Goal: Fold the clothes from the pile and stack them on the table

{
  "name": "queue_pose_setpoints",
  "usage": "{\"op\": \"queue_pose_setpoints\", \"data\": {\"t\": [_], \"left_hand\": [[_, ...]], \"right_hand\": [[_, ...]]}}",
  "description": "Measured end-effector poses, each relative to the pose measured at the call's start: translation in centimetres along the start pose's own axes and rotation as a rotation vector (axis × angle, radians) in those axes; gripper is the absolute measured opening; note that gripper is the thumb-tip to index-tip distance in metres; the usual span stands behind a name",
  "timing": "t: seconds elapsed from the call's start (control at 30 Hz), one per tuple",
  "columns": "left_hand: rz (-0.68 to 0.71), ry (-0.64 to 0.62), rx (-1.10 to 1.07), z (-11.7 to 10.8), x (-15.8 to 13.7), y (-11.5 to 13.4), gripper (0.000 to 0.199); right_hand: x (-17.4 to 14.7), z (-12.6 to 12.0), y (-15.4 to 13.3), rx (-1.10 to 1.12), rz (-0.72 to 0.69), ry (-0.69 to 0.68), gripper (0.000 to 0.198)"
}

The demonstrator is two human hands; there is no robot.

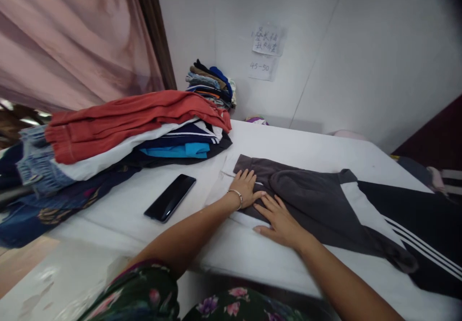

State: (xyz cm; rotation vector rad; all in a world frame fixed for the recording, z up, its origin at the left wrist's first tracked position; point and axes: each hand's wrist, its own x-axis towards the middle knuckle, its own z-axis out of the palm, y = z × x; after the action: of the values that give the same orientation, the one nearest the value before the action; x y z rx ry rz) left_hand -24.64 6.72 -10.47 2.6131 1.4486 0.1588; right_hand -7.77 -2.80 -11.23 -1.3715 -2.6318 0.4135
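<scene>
A dark grey garment with a white panel lies spread on the white table; I cannot tell its exact kind. My left hand, with a bracelet at the wrist, rests flat on the garment's left end, fingers stretched out. Just to its right, my right hand presses flat on the same end with fingers spread. The tips of the two hands meet. Part of the cloth beneath them is hidden. Under the garment's right end lies a black garment with three white stripes.
A phone lies on the white table left of my hands. Farther left is a heap of clothes with a red garment on top. A pile of folded clothes stands by the wall, below paper notes. A pink curtain hangs at left.
</scene>
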Motion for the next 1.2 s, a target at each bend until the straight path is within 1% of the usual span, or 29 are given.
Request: {"op": "queue_pose_setpoints", "data": {"t": [0.07,0.13,0.17,0.23,0.3,0.37,0.43,0.5,0.57,0.6,0.63,0.7,0.77,0.8,0.83,0.9,0.97,1.1,1.2], "left_hand": [[0.011,0.014,0.019,0.5,0.1,-0.4,0.076],[0.022,0.019,0.038,0.6,0.1,-0.7,0.076],[0.025,0.017,0.050,0.6,0.1,-0.7,0.075],[0.027,0.014,0.074,0.5,0.2,-0.8,0.074],[0.029,0.022,0.095,0.5,0.3,-0.7,0.073],[0.035,0.034,0.113,0.5,0.3,-0.8,0.072],[0.042,0.042,0.128,0.5,0.4,-0.8,0.072],[0.044,0.045,0.136,0.6,0.4,-0.9,0.072],[0.045,0.048,0.138,0.6,0.5,-1.0,0.071],[0.045,0.049,0.138,0.6,0.5,-1.0,0.070],[0.047,0.050,0.138,0.6,0.6,-1.0,0.070],[0.051,0.053,0.136,0.7,0.7,-1.1,0.072],[0.048,0.056,0.139,0.7,0.7,-1.1,0.072],[0.050,0.056,0.145,0.7,0.8,-1.1,0.072],[0.051,0.054,0.153,0.7,0.8,-1.2,0.072],[0.057,0.051,0.168,0.7,0.8,-1.2,0.072],[0.058,0.051,0.175,0.7,0.9,-1.3,0.072],[0.055,0.058,0.176,0.7,0.9,-1.3,0.071],[0.058,0.058,0.186,0.6,1.0,-1.3,0.069]], "right_hand": [[0.0,-0.2,0.1,0.060,-0.004,0.032,0.068],[0.1,-0.4,0.4,0.144,-0.013,0.114,0.058],[0.2,-0.7,0.6,0.187,-0.018,0.183,0.052],[0.2,-1.5,1.1,0.250,-0.021,0.367,0.041],[0.1,-2.7,1.3,0.272,-0.010,0.562,0.034],[-0.3,-4.4,1.2,0.289,0.013,0.711,0.030],[-0.8,-6.2,1.0,0.305,0.020,0.801,0.030],[-1.3,-7.7,1.0,0.272,0.006,0.845,0.030],[-1.3,-8.7,1.6,0.180,0.026,0.840,0.033],[-1.2,-8.8,2.2,0.121,0.068,0.809,0.037],[-0.8,-8.6,2.8,0.062,0.129,0.747,0.042],[0.1,-7.4,4.3,-0.034,0.264,0.538,0.052],[1.2,-5.4,5.5,-0.092,0.348,0.306,0.061],[1.7,-4.4,5.9,-0.111,0.364,0.243,0.065],[2.0,-3.6,6.2,-0.124,0.370,0.209,0.068],[2.3,-2.5,6.4,-0.140,0.367,0.210,0.073],[2.3,-2.2,6.2,-0.143,0.365,0.230,0.073],[2.0,-2.8,5.9,-0.119,0.380,0.241,0.072],[1.5,-3.3,5.6,-0.041,0.382,0.226,0.071]]}}
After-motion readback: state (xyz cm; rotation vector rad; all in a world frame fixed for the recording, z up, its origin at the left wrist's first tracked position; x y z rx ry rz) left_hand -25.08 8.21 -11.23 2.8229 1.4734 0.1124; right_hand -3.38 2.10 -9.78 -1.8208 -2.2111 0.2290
